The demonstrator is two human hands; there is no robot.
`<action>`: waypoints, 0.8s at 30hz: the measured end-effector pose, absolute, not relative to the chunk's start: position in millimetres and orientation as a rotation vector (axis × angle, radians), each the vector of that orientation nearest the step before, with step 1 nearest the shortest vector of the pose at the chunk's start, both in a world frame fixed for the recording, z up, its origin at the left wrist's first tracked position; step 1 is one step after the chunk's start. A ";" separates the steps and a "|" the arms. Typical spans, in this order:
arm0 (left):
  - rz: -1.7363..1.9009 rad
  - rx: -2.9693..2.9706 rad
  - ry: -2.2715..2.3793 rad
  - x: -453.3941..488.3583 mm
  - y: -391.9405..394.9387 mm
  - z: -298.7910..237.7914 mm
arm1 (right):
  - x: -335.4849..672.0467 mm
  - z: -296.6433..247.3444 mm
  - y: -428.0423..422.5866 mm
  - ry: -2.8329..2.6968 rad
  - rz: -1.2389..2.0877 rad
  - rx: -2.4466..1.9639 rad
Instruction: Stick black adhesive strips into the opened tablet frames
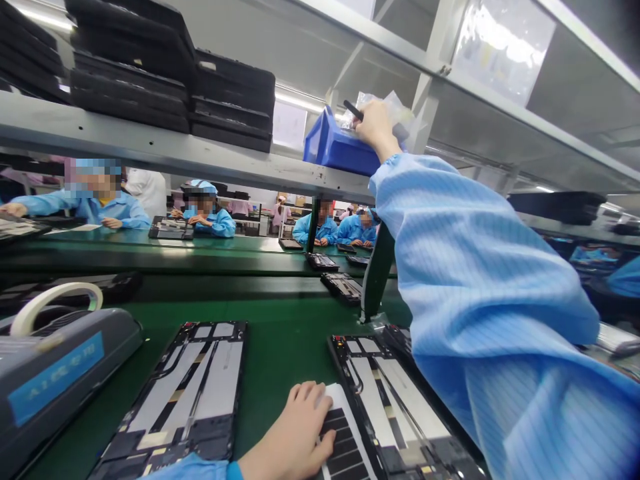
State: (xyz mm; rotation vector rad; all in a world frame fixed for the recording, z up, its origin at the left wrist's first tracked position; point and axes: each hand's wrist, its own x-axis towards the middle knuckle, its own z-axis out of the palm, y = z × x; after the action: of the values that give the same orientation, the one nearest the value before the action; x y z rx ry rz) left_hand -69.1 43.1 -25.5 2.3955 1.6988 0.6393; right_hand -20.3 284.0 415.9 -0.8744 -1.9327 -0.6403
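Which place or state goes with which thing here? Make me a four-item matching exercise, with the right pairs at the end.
Things:
1. Left hand
2. Right hand
3. Pale tape roll
4. Black trays

Places or states:
A. Stacked on the shelf
B. Resting on a sheet with black strips
C. Sticking up from the grey dispenser
D. At the blue bin, holding a dark pen-like object

Pairs: 1-B, 2-D, 3-C, 4-A

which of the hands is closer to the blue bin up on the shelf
Right: the right hand is up at the blue bin, while the left hand is well below it, on the black-striped white sheet.
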 end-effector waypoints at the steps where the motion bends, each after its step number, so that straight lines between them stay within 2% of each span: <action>1: 0.639 2.397 1.701 -69.2 43.3 -25.8 | -21.3 414.8 284.7 -1.901 -0.644 -0.880; 12: 0.645 2.377 1.700 -68.7 43.6 -25.8 | -33.9 399.5 287.1 -1.494 -0.609 -0.904; 19: 0.628 2.383 1.702 -67.7 42.3 -23.9 | -17.0 419.7 285.1 -1.861 -0.652 -0.722; 24: 0.636 2.389 1.697 -68.2 42.3 -24.4 | -18.3 423.4 285.0 -1.904 -0.621 -0.716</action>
State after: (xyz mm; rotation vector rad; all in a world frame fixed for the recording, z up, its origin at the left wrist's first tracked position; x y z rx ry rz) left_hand -68.2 42.3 -24.4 2.3889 1.6973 0.6365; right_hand -18.3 285.0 423.4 -0.7163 -1.9040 -0.6215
